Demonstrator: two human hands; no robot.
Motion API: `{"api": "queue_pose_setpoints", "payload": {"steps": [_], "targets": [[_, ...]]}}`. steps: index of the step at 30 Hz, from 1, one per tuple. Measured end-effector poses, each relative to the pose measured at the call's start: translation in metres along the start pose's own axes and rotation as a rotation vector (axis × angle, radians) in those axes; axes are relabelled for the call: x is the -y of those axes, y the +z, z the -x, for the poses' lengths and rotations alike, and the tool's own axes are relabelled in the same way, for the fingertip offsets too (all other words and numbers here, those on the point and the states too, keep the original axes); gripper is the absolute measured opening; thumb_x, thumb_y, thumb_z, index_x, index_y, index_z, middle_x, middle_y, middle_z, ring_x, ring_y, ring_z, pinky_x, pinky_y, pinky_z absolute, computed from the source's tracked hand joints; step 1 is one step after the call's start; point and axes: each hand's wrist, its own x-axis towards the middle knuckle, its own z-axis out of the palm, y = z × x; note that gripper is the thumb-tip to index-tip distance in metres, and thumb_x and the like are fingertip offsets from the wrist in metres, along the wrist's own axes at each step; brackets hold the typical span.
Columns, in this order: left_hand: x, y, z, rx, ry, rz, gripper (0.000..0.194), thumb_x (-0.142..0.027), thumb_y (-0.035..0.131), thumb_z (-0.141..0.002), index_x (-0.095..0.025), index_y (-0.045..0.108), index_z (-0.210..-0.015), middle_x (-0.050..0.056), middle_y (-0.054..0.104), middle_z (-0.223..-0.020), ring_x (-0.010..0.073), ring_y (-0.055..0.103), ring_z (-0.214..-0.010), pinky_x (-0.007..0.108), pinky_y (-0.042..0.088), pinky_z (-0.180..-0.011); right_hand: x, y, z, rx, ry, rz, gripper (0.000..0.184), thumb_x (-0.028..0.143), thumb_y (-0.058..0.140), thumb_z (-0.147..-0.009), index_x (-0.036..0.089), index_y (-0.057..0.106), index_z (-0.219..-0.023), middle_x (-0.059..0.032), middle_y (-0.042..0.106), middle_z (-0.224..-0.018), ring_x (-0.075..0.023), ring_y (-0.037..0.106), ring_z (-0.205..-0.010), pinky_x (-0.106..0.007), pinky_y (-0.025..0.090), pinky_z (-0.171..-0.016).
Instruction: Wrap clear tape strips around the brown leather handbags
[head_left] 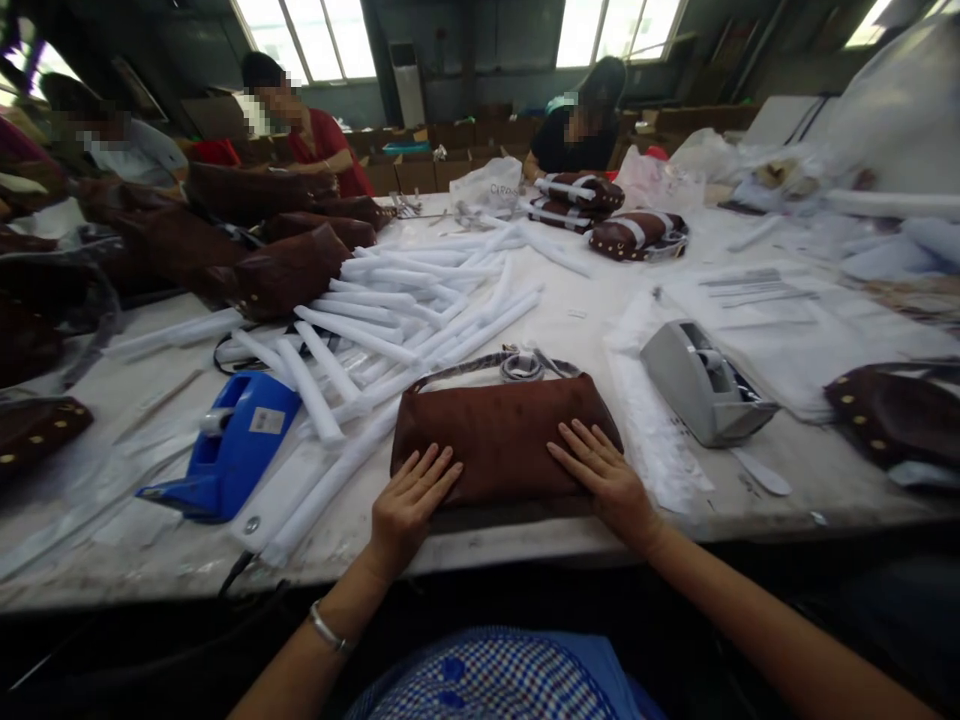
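Note:
A brown leather handbag [504,425] lies on its side in front of me at the table's near edge. Its strap [457,368] runs along the far side, with a coiled part and a buckle at the middle. My left hand [411,500] rests flat on the bag's left end, fingers stretched out. On the right end lies my right hand [606,480], its fingers also extended and slightly spread. Both palms press on the leather and neither hand grasps anything. White rolled paper tubes [390,310] are heaped just beyond and left of the bag.
A blue tape dispenser [240,450] stands left, a grey tape dispenser [701,385] right. Brown bags [277,265] pile up at the far left; wrapped bags [637,235] lie further back. Another bag [892,410] sits at the right edge. Several people work across the table [577,330].

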Motion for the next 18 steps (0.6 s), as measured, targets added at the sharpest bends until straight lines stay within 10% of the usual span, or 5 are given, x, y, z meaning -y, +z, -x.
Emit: {"api": "queue_pose_setpoints", "payload": {"steps": [10,15,18], "targets": [[-0.018,-0.027,-0.014,0.171,0.046,-0.140,0.057,-0.003,0.041,-0.092,-0.024,0.049,-0.145,0.009,0.048,-0.151,0.0278,0.042,-0.141,0.049,0.046,-0.111,0.005,0.007,0.012,0.088,-0.004,0.102,0.074,0.007,0.046,-0.088,0.026,0.024,-0.156,-0.0085,0.024,-0.162,-0.0307,0.024,-0.149,-0.057,0.033,-0.117],[-0.017,-0.012,-0.007,0.061,0.007,-0.114,0.057,0.001,0.036,-0.092,-0.024,0.055,-0.139,0.008,0.055,-0.145,0.0265,0.042,-0.141,0.050,0.047,-0.110,0.016,-0.053,-0.023,0.218,-0.037,0.004,0.078,0.054,0.060,-0.090,0.023,0.030,-0.155,-0.0111,0.030,-0.160,-0.0339,0.032,-0.146,-0.055,0.034,-0.117],[-0.017,-0.005,-0.002,0.056,-0.009,-0.114,0.055,0.000,0.036,-0.093,-0.024,0.055,-0.139,0.008,0.054,-0.145,0.0268,0.040,-0.142,0.051,0.047,-0.110,0.027,-0.083,-0.056,0.084,0.078,0.026,0.073,0.061,0.049,-0.094,0.027,0.030,-0.156,-0.0073,0.040,-0.156,-0.0368,0.034,-0.144,-0.058,0.030,-0.118]]}}
